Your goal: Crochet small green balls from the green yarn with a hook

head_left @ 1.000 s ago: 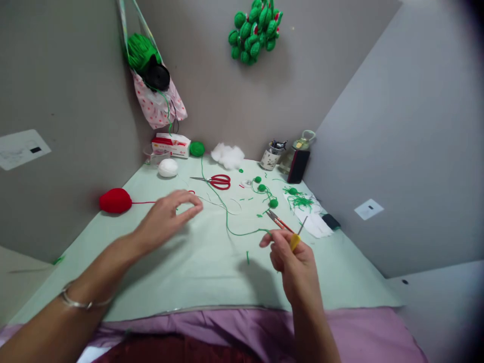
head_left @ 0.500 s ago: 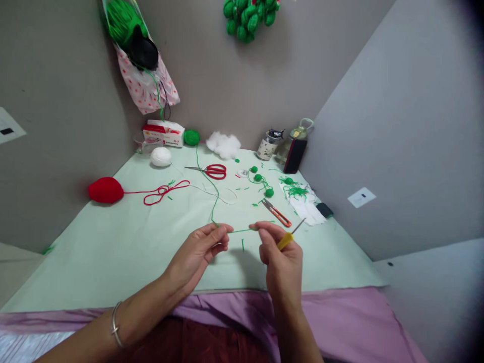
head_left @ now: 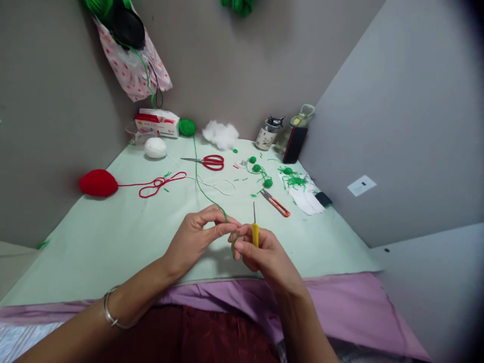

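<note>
My left hand [head_left: 206, 234] pinches a green yarn [head_left: 209, 197] close to its end, above the front of the table. The strand runs back to a green yarn ball [head_left: 187, 127]. Close against the left fingers, my right hand [head_left: 260, 252] holds a yellow-handled crochet hook [head_left: 255, 234], its thin metal shaft pointing up and away. A small bend of the green yarn hangs between the two hands, by the right thumb and fingertips. Whether it forms a closed loop is hard to see.
Red-handled scissors [head_left: 212, 162] and orange thread snips [head_left: 276, 203] lie beyond my hands. A red yarn ball [head_left: 99, 183] and white yarn ball [head_left: 155, 148] sit left. Small green balls [head_left: 268, 183], white stuffing [head_left: 220, 134] and a phone [head_left: 295, 145] stand farther back.
My hands have come together, and the yarn stretched straight between them now bends down. The crochet hook has swung from pointing right to upright. The view has tipped slightly downward.
</note>
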`<state>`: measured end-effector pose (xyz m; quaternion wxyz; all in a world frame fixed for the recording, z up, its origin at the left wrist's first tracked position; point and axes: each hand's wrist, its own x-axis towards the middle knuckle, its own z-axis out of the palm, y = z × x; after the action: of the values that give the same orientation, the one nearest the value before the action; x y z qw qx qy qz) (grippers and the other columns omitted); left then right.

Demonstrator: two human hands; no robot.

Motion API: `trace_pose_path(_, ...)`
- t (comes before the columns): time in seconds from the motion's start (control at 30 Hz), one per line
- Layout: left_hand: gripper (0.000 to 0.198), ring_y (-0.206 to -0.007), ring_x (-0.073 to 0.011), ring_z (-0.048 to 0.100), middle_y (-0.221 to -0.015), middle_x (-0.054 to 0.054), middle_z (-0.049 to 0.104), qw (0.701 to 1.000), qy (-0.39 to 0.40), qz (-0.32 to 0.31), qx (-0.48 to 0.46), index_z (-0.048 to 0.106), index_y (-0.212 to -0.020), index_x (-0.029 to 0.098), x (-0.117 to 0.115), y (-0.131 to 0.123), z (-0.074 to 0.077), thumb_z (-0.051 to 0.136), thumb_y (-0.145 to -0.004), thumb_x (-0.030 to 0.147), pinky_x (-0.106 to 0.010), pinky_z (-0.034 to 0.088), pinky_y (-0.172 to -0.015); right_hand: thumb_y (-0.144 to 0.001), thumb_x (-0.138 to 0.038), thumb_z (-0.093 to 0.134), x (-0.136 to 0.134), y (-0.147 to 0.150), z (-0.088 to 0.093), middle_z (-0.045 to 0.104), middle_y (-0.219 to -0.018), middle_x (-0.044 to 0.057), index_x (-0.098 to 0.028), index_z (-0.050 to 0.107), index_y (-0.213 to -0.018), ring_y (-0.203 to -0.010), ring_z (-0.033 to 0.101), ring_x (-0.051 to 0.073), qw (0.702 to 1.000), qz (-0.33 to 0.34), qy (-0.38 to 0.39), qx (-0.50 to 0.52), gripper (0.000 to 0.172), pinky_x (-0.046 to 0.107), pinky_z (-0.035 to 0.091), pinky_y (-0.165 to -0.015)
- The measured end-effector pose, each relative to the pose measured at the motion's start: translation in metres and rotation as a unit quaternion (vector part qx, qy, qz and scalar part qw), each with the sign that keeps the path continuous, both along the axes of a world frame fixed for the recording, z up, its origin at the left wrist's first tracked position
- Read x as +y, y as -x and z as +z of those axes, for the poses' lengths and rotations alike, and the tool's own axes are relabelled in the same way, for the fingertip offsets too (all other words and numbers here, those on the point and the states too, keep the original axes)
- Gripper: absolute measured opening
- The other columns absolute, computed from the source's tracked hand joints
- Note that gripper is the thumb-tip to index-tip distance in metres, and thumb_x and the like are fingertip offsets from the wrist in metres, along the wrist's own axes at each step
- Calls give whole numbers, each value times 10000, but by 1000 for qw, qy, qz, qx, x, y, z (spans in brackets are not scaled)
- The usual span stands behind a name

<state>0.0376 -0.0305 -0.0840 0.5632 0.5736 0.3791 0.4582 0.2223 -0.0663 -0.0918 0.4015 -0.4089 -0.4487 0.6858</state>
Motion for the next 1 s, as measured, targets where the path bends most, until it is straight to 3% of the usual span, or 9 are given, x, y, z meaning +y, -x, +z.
trace_pose_path(0.2, 145, -735, -174, 614, -777, -20, 693, 999, 4, -3, -32, 815, -684, 232, 1, -10, -6, 793, -827, 243, -315, 475, -808, -773, -412, 832, 4, 8, -4, 609, -613, -47, -166, 716, -843, -427, 270, 29, 1000, -3, 3, 4, 281, 232, 148, -424)
trace_pose_path(0.37, 122, -795, -191, 643, -767, -16, 731, 993, 78, 37, -82, 801, -697, 232, 4, -8, -11, 815, -803, 291, -308, 488, -836, -732, -405, 865, 9, 9, -12, 611, -604, -72, -198, 638, -898, -399, 237, 22, 997, -65, 24, 46, 349, 212, 141, -399)
trace_pose_path(0.53, 120, -851, -188, 645, -825, -5, 765, 989, 91, 81, -79, 790, -703, 244, 5, 0, -13, 809, -810, 294, -295, 461, -887, -692, -431, 885, 14, 6, -13, 591, -599, -81, -202, 592, -838, -390, 179, 8, 989, -125, 37, 69, 399, 212, 100, -392)
trace_pose_path(0.67, 152, -859, -189, 634, -838, 3, 745, 995, 42, 83, -28, 781, -704, 246, 2, 3, -9, 803, -835, 319, -301, 435, -909, -717, -392, 873, 12, 4, -12, 635, -609, -49, -179, 663, -813, -404, 243, 19, 992, -124, 16, 11, 315, 226, 115, -408)
trace_pose_path(0.77, 175, -859, -190, 638, -846, 1, 738, 998, -1, 66, 4, 768, -692, 243, 2, 1, -5, 790, -848, 319, -307, 435, -918, -758, -375, 850, 8, 5, -11, 668, -629, -27, -171, 743, -861, -434, 275, 31, 996, -79, 6, -38, 251, 234, 137, -426)
trace_pose_path(0.87, 187, -837, -193, 653, -841, -10, 741, 999, -10, 29, 13, 752, -679, 229, 5, -5, -5, 779, -848, 304, -310, 460, -886, -763, -371, 844, 6, 8, -8, 667, -613, -17, -169, 747, -786, -451, 303, 39, 998, -40, -3, -51, 225, 239, 149, -440)
trace_pose_path(1.0, 132, -865, -195, 662, -877, -13, 758, 999, -14, 28, 29, 761, -806, 225, 6, -7, -10, 729, -892, 320, -301, 473, -856, -730, -375, 862, 7, 11, -8, 673, -611, -21, -172, 730, -783, -429, 265, 31, 995, -97, -5, -15, 248, 233, 148, -428)
